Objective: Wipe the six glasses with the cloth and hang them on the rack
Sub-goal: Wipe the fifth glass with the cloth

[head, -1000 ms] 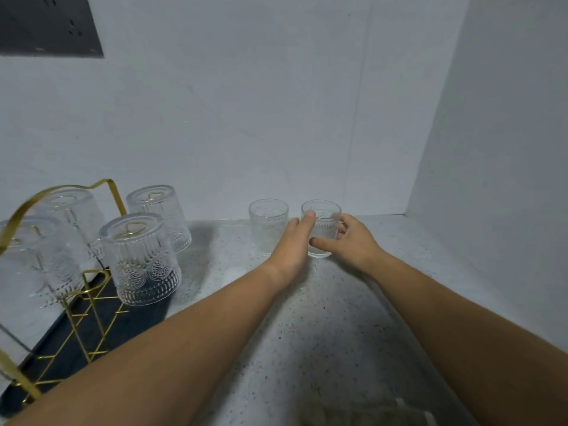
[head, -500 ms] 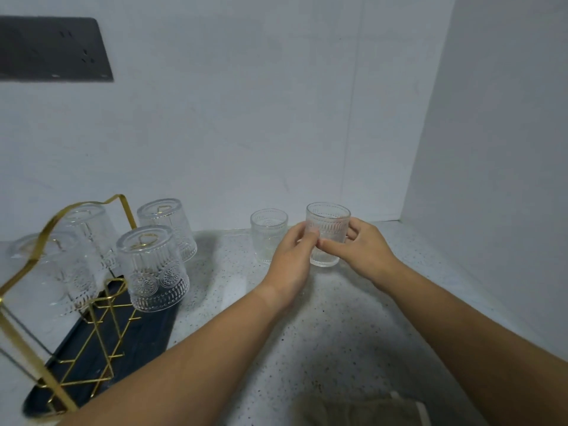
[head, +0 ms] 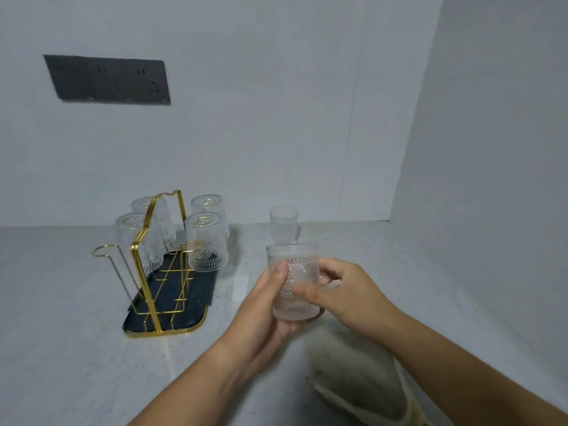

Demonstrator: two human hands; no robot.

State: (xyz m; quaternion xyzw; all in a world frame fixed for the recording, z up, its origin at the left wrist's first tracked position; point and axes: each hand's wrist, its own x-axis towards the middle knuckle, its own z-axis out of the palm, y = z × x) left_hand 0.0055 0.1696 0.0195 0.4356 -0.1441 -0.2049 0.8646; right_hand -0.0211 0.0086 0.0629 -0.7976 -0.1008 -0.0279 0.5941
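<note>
Since the earlier frame the ribbed glass [head: 293, 281] has come up off the counter [head: 76, 333] and nearer the person, w/ both hands on it. It is upright, mouth up, clamped btwn them. The left hand [head: 261, 312] cups its base & left side, thumb on the wall. The right hand [head: 350, 293] grips its right side, thumb across the front. A 2nd glass [head: 283, 224] stands on the counter just beyond the hands. A gold wire rack [head: 150, 256] on a dark tray [head: 172, 315] sits left of the left hand, w/ four glasses [head: 206, 241] hung upside down on it. A pale cloth [head: 356, 373] lies on the counter by the right wrist, on the person's side of the hands.
</note>
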